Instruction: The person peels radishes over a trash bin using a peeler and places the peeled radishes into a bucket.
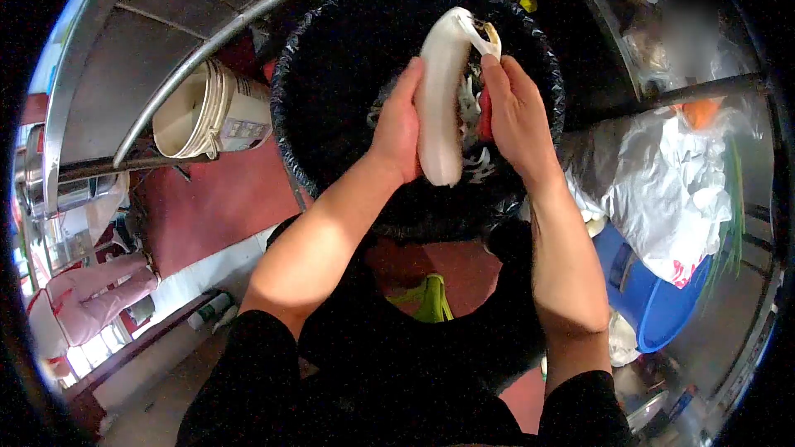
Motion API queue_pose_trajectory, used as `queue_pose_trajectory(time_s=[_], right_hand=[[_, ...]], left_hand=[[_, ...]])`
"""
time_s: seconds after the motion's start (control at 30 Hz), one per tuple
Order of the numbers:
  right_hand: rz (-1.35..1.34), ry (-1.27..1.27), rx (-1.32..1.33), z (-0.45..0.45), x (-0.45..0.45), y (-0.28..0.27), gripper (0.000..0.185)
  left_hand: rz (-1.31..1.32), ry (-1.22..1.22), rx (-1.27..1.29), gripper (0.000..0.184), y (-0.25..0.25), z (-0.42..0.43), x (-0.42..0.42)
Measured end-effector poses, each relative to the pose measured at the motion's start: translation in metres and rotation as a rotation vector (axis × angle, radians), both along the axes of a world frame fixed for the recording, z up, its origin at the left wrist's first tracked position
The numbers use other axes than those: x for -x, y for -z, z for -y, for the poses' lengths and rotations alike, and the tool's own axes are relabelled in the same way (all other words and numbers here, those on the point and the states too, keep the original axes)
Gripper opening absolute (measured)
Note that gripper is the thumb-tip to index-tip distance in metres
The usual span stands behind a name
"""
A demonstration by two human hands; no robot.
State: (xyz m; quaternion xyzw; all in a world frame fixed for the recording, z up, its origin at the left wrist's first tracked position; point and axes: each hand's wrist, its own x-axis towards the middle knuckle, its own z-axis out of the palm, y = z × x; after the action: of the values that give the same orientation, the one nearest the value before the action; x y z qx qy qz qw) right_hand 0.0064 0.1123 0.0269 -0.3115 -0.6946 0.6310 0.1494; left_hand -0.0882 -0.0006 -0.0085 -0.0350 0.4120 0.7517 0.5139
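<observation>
A long, pale daikon radish [441, 108] is held nearly upright over a bin [323, 74] lined with a black bag. My left hand [399, 128] is closed along its left side. In my right hand [519, 116] is a peeler [490, 40], its light-coloured head at the radish's upper right end. Something red shows beneath my right palm, perhaps part of the handle. Pale peel strips [479, 164] lie in the bin below. The fingertips of my left hand are hidden behind the radish.
White buckets [186, 112] lie under a metal rail [207, 41] at left. To the right are a white plastic bag [671, 190] and a blue tub [654, 290]. Something green [432, 298] is on the reddish floor between my legs. A person in pink trousers [103, 298] is at far left.
</observation>
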Motion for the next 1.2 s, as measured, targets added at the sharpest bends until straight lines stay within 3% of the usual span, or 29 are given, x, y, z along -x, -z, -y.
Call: queue_pose_trajectory(time_s=[0.1,0.17,0.2,0.27,0.33,0.37,0.4,0.47,0.5,0.53,0.6,0.67,0.73,0.8,0.93,1.0,1.1,1.13,1.2], right_hand=[[0.082,-0.009,-0.021,0.001,0.002,0.003,0.035],[0.107,-0.116,-0.229,0.006,-0.003,0.014,0.038],[0.143,-0.237,-0.211,0.017,-0.01,0.006,0.038],[0.15,-0.405,-0.198,0.031,-0.023,-0.003,0.039],[0.127,-0.601,-0.232,0.029,-0.033,0.001,0.035],[0.13,-0.747,-0.268,0.024,-0.035,0.003,0.033],[0.129,-0.746,-0.268,0.019,-0.033,-0.005,0.033],[0.305,-0.398,0.184,0.005,-0.026,-0.029,0.038],[0.163,-0.301,0.2,0.003,-0.024,-0.018,0.038],[0.165,-0.287,0.199,0.001,-0.02,-0.008,0.038],[-0.036,-0.094,-0.056,0.001,-0.009,0.007,0.038],[0.025,-0.073,-0.023,-0.005,-0.007,0.004,0.038],[0.045,0.001,-0.177,-0.005,0.003,0.006,0.039],[0.096,-0.02,-0.187,0.002,-0.004,0.004,0.039],[0.183,-0.409,-0.264,0.031,-0.023,-0.001,0.039],[0.192,-0.675,-0.276,0.022,-0.035,0.0,0.035],[0.277,-0.641,-0.145,0.012,-0.036,-0.017,0.033],[0.453,-0.561,0.078,0.007,-0.032,-0.031,0.041],[0.265,-0.391,0.192,0.002,-0.028,-0.021,0.039]], left_hand=[[-0.028,0.013,-0.009,0.054,0.011,-0.002,-0.003],[-0.059,-0.078,0.063,0.052,0.012,-0.004,0.003],[-0.005,-0.135,0.037,0.055,0.009,-0.003,0.016],[-0.109,-0.017,-0.159,0.059,0.038,0.026,0.079],[-0.061,-0.41,0.14,0.062,0.008,0.019,0.082],[0.068,-0.505,0.133,0.056,0.004,0.019,0.085],[0.068,-0.505,0.133,0.056,0.005,0.019,0.085],[0.016,-0.354,0.108,0.054,0.013,0.018,0.077],[0.059,-0.293,0.079,0.052,0.006,0.016,0.064],[0.046,-0.183,0.031,0.053,0.003,0.016,0.053],[0.021,-0.141,0.045,0.052,0.004,0.004,0.029],[-0.036,-0.039,0.036,0.051,-0.002,-0.003,0.001],[0.002,0.007,0.011,0.05,-0.001,-0.005,-0.008],[-0.015,-0.031,0.049,0.05,0.0,-0.005,-0.005],[-0.082,-0.159,0.033,0.056,0.017,0.009,0.054],[-0.098,-0.307,0.219,0.059,0.008,0.015,0.073],[0.059,-0.36,0.112,0.066,0.016,0.019,0.085],[0.13,-0.358,0.089,0.067,0.013,0.016,0.079],[-0.006,-0.265,0.114,0.067,0.002,0.013,0.056]])
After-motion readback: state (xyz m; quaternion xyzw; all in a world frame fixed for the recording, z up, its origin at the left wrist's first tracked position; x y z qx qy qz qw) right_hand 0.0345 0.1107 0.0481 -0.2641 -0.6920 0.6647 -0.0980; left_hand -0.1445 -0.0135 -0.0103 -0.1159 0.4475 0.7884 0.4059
